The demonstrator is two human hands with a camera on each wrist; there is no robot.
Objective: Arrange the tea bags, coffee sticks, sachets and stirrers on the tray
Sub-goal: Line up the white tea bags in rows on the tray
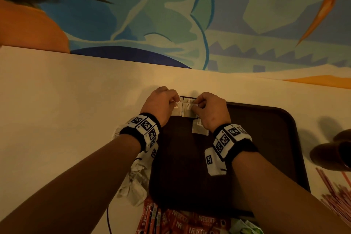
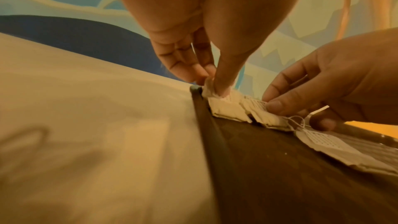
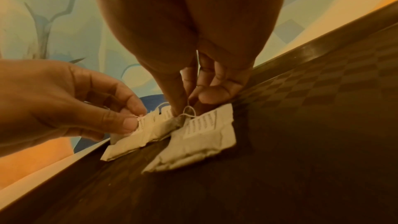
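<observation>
Coffee sticks (image 1: pixel 182 222) wait bottom centre; both hands pinch tea bags (image 1: pixel 187 109) at tray (image 1: pixel 266 138) upper-left corner, left hand (image 1: pixel 161 104) one, right hand (image 1: pixel 210 110) its neighbour; light, limp paper, likely best nipped by tag edge.

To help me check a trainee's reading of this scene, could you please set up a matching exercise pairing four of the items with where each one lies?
Column one:
1. tea bags pinched by both hands
2. loose pile of tea bags
3. red coffee sticks
4. red stirrers

Column two:
A. on the table, right of the tray
B. at the tray's far left corner
C. on the table, just off the tray's near edge
D. on the table, left of the tray, under the left forearm

Pairs: 1-B, 2-D, 3-C, 4-A
</observation>
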